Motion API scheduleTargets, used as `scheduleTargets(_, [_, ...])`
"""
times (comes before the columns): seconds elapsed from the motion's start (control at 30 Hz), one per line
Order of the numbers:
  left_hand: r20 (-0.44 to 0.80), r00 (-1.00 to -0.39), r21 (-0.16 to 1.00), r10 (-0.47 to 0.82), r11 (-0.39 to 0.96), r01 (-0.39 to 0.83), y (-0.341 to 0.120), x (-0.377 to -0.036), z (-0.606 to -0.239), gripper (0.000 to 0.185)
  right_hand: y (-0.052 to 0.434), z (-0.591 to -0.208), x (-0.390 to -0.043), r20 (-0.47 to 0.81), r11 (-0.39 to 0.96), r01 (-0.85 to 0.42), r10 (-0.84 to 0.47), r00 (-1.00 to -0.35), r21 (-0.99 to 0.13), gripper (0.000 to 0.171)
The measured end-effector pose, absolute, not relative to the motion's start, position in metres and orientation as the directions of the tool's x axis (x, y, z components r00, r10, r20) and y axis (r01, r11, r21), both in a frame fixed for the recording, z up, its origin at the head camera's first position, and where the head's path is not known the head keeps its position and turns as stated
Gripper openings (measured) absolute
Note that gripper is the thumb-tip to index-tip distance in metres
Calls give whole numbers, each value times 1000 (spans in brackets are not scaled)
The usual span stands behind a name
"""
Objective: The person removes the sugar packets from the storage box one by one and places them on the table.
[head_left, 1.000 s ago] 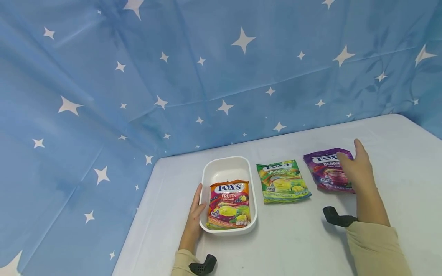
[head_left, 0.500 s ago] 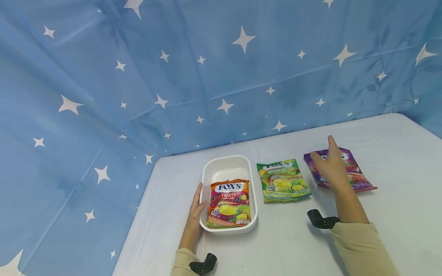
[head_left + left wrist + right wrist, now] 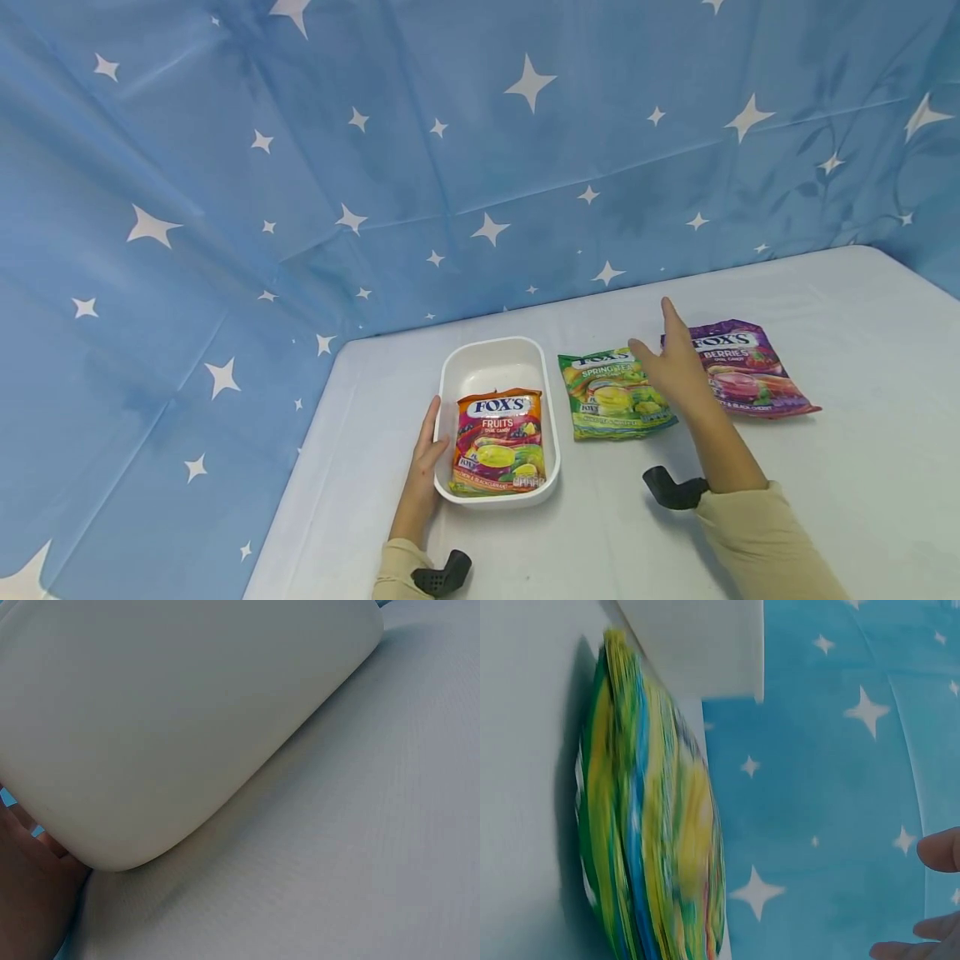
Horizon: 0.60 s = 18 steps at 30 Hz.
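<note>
Right hand (image 3: 675, 367) now leftward off the purple bag (image 3: 742, 371), spread fingers (image 3: 670, 314) over the green bag's (image 3: 611, 396) right edge.

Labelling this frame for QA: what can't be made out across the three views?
- Head view: the right hand covers part of the green candy bag and the left edge of the purple candy bag; contact cannot be told.
- Right wrist view: the green candy bag is motion-blurred, print unreadable; only fingertips show at the frame edge.
- Left wrist view: the white tray fills the frame; its contents and most of the left hand are hidden.
</note>
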<state>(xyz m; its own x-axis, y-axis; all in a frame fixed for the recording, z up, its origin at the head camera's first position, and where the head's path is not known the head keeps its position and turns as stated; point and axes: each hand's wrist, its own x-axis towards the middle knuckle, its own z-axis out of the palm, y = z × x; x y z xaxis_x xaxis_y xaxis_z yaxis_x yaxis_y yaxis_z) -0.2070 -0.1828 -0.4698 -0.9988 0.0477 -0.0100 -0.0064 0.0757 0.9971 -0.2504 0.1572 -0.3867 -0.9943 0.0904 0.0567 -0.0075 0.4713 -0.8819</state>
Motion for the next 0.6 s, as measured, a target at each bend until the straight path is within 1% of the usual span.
scheduleTargets(0.13, [-12, -999, 997, 44, 73, -9, -183, -207, -470, 60, 137, -388, -248, 43, 418, -33, 16, -999, -908, 82])
scheduleTargets(0.27, [-10, -999, 997, 49, 72, -6, -183, -207, -470, 61, 112, -391, -244, 12, 402, -38, -66, -998, -915, 83])
scheduleTargets(0.43, [-22, -999, 996, 42, 90, -18, -183, -206, -469, 60, 87, -392, -237, -2, 406, -44, -113, -994, -913, 80])
scheduleTargets(0.6, [-27, -999, 995, 42, 98, -23, -183, -206, -469, 60, 74, -388, -231, -4, 382, -54, -148, -989, -923, 81])
